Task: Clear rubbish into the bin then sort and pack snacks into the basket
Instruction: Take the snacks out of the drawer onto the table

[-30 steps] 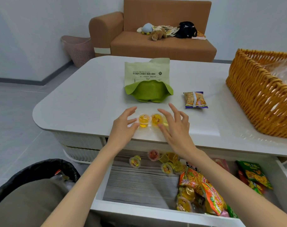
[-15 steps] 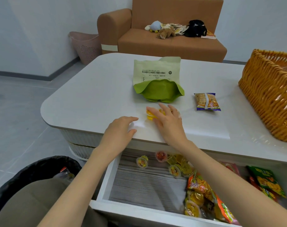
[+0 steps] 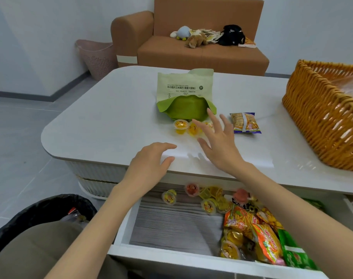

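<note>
Jelly cups (image 3: 180, 126) sat on the white table (image 3: 111, 121) just nearer than the green pouch (image 3: 184, 91), while we held our right hand (image 3: 217, 141) over them, fingers spread and gripping nothing, and our left hand (image 3: 149, 164) rested loose and empty at the near edge, well left of the wicker basket (image 3: 322, 117).

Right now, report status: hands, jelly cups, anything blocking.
Left hand open on table edge. Right hand open over jelly cups. Small packet lies between cups and basket.

Brown sofa (image 3: 201, 55) with plush toys (image 3: 195, 40) on its seat, pink perforated hamper (image 3: 97, 57) just beside its arm
</note>
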Available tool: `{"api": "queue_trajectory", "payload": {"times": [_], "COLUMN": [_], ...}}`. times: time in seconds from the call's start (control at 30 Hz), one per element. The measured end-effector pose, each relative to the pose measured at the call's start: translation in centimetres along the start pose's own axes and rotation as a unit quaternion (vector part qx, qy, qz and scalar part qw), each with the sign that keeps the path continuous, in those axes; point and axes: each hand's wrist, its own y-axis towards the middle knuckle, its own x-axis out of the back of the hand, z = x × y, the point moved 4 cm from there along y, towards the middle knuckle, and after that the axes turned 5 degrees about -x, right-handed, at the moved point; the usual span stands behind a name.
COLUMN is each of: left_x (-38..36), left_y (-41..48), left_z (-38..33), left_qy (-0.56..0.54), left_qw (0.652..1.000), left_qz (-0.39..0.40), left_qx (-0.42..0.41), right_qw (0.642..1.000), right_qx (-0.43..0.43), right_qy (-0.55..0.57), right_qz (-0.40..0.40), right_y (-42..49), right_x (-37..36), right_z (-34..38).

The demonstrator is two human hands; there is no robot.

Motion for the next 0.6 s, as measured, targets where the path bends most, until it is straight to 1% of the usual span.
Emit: {"api": "queue_trajectory", "payload": {"times": [0.07, 0.1, 0.17, 0.23, 0.3, 0.4, 0.47, 0.5, 0.6], "left_x": [-0.4, -0.7, -2.0, -3.7, -5.7, -8.6, -10.4, -11.3, -13.8], "left_y": [-0.5, -0.8, -1.6, -2.3, -2.9, -3.4, -3.5, -3.5, -3.0], "left_z": [-1.5, -2.4, -4.1, -5.4, -6.0, -6.2, -6.2, -6.1, -5.9], "left_qy": [-0.056, -0.083, -0.120, -0.131, -0.113, -0.097, -0.089, -0.086, -0.077], "left_qw": [0.998, 0.996, 0.990, 0.982, 0.975, 0.961, 0.953, 0.949, 0.939], "left_qz": [0.001, 0.010, 0.047, 0.104, 0.164, 0.235, 0.268, 0.283, 0.320], "left_qx": [-0.027, -0.039, -0.062, -0.084, -0.102, -0.108, -0.110, -0.108, -0.100], "right_qw": [0.999, 0.998, 0.998, 0.999, 0.998, 0.986, 0.967, 0.955, 0.916], "right_qx": [0.020, 0.024, 0.027, 0.038, 0.046, 0.023, -0.007, -0.026, -0.087], "right_qy": [0.011, 0.016, 0.025, 0.027, 0.029, -0.009, -0.042, -0.041, 0.005], "right_qz": [-0.041, -0.047, -0.042, -0.024, 0.033, 0.165, 0.250, 0.291, 0.392], "right_y": [-3.1, -4.7, -8.3, -11.4, -13.8, -16.2, -17.4, -18.0, -19.7], "right_x": [1.9, 2.8, 4.7, 6.3, 7.2, 6.7, 5.5, 4.9, 3.1], "right_z": [-0.7, -1.2, -2.0, -3.0, -4.2, -6.3, -8.1, -9.0, -11.2]}}
